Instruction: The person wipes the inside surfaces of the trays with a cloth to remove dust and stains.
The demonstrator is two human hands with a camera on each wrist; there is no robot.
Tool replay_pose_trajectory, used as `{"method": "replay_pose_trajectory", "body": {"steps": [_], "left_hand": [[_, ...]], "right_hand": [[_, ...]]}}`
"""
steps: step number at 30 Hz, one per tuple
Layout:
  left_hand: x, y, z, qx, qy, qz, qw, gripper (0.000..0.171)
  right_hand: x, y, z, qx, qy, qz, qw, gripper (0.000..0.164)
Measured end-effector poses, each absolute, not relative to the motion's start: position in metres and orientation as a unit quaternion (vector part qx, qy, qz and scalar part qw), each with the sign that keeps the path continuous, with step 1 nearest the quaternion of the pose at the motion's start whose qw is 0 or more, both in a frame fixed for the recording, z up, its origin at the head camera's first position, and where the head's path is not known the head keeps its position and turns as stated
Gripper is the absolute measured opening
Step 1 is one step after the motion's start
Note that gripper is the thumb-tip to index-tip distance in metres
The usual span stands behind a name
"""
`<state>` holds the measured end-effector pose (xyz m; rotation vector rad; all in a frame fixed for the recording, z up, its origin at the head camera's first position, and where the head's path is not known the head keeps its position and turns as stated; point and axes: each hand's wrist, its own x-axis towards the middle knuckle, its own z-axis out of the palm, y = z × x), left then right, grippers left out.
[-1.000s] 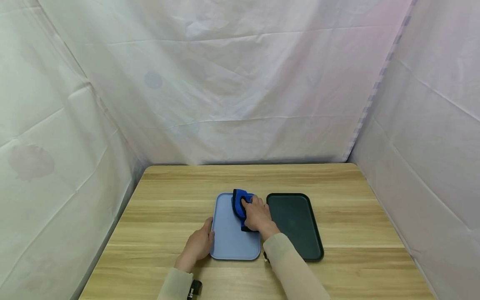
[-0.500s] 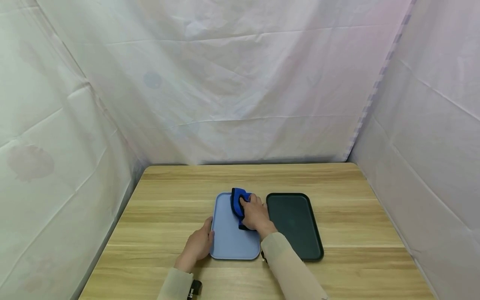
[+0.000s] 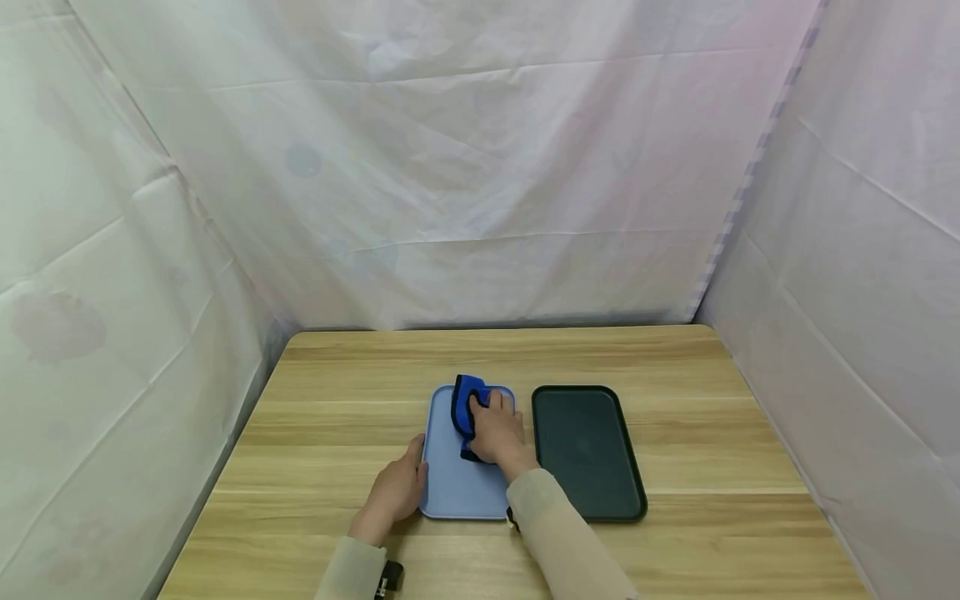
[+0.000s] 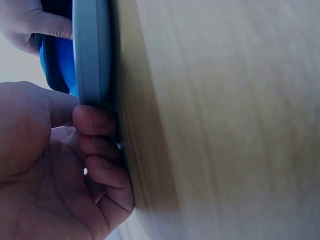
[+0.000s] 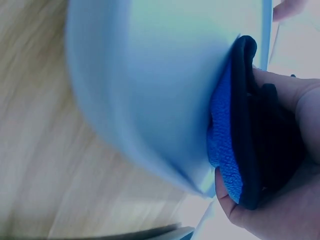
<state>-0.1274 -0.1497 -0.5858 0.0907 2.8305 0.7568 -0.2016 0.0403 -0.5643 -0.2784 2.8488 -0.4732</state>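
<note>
A light blue tray [image 3: 457, 492] lies on the wooden table. My right hand [image 3: 497, 429] grips a folded blue cloth with black edging [image 3: 466, 410] and presses it on the far half of this tray. Fuzzy blue pile shows on the cloth [image 5: 225, 135] in the right wrist view, with thumb and fingers around its folds. My left hand [image 3: 399, 483] holds the tray's left rim. Curled fingertips [image 4: 95, 120] sit against the tray's rim [image 4: 92, 55] in the left wrist view, low by the tabletop. The cloth's underside is hidden.
A dark green tray [image 3: 588, 454] lies just right of the blue one, with a narrow gap between them. The wooden table [image 3: 300, 433] extends to both sides. White cloth curtains [image 3: 480, 183] hang behind and beside it.
My right hand has slid a little to the left with the cloth across the blue tray. The left hand and both trays have stayed in place.
</note>
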Motion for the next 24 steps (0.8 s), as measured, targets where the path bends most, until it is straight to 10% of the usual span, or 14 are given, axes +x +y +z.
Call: {"method": "replay_pose_trajectory", "body": {"steps": [24], "left_hand": [[-0.126,-0.150,-0.587,0.034,0.960,0.259,0.101,0.054]], "right_hand": [[-0.199,0.009,-0.573,-0.078,0.978,-0.166,0.099,0.095]]}}
